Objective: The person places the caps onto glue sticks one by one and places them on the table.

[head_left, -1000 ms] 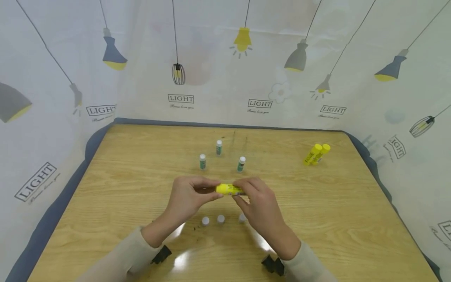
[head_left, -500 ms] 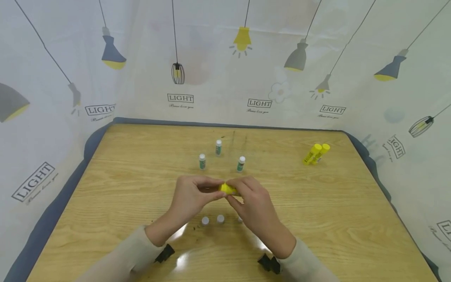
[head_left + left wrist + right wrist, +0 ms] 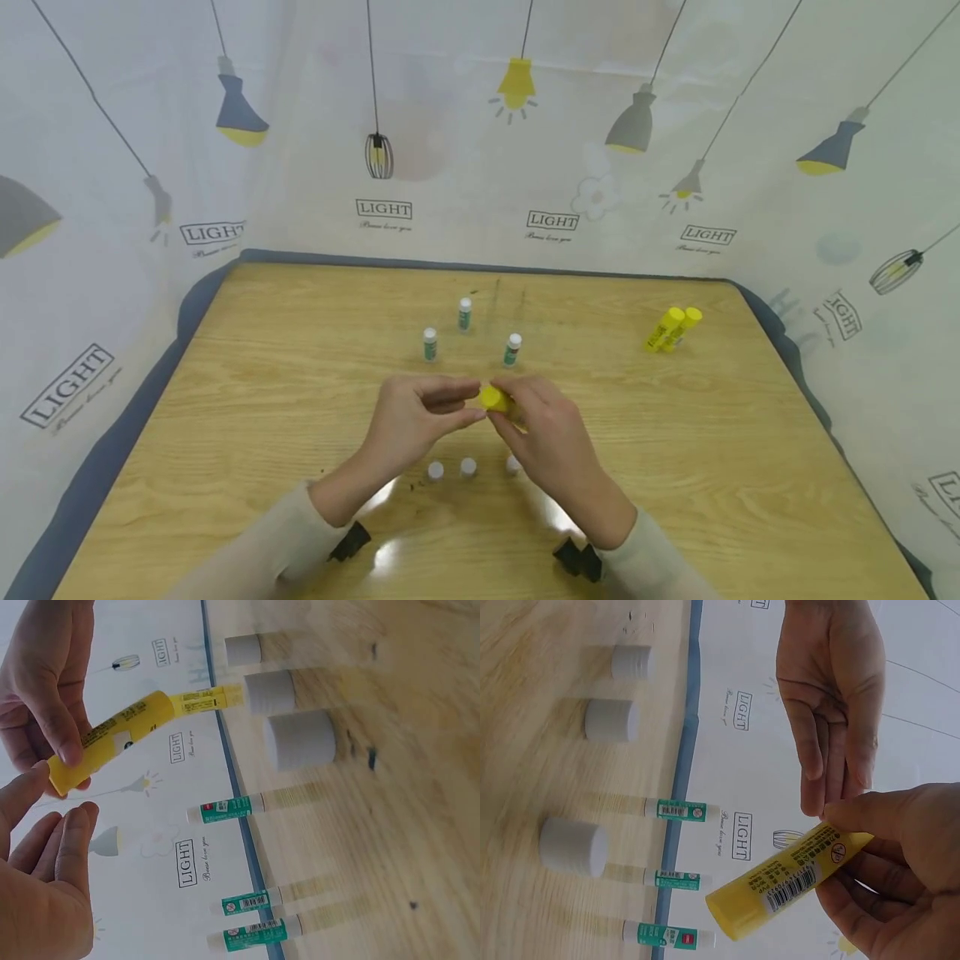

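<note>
My right hand (image 3: 551, 429) grips a yellow glue stick (image 3: 495, 399) between thumb and fingers, above the middle of the table. In the right wrist view the glue stick (image 3: 780, 885) is tilted and its barcode label shows. My left hand (image 3: 408, 417) is just left of it, fingers extended and slightly bent. Its fingertips are right at the yellow cap end, without closing round it, as the left wrist view of the glue stick (image 3: 112, 742) shows. Below the hands, white round caps (image 3: 468, 467) stand on the table, one partly hidden by the right hand.
Three small green-and-white glue sticks (image 3: 512, 350) stand upright beyond the hands. Two more yellow glue sticks (image 3: 665, 329) stand side by side at the back right. A lamp-patterned cloth (image 3: 465, 167) encloses the wooden table (image 3: 300, 333) at the back and sides.
The yellow glue stick has turned from lying sideways to pointing its cap end toward the head camera. The left fingers, earlier pinching that end, have loosened from it.
</note>
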{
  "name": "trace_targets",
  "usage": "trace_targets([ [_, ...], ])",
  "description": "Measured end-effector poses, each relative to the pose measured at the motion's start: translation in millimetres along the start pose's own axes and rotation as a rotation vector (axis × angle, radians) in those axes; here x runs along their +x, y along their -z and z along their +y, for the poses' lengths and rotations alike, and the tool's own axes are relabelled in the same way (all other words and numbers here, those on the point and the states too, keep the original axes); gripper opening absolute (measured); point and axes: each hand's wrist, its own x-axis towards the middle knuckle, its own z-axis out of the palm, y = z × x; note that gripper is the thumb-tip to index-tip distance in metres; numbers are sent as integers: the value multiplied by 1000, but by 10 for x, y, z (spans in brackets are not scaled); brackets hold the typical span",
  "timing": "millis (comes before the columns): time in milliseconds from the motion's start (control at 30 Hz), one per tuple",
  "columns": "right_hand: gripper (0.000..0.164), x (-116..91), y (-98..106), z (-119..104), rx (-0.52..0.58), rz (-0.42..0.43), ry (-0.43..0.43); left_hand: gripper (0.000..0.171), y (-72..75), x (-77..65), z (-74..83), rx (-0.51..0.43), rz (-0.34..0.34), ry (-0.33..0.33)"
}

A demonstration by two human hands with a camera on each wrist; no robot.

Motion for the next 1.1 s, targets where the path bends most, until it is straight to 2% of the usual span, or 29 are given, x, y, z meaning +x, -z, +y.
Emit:
trace_targets([
  [167,40,-9,54,57,-17,-6,-41,37,50,-1,-7,27,0,32],
  [433,34,-42,190,234,-54,-24,-197,37,122,-10,-8,56,19,89],
  [567,33,-55,269,359,-66,-13,-235,36,157,-19,-8,69,41,122],
  [733,29,-52,359,515,-96,-33,-273,37,180,-17,-18,83,35,149],
  [933,27,-55,443,717,-112,-65,-329,38,222,-11,-47,115,58,151],
  [1100,30,-69,497,841,-108,-80,-363,39,251,-12,-90,105,59,145],
])
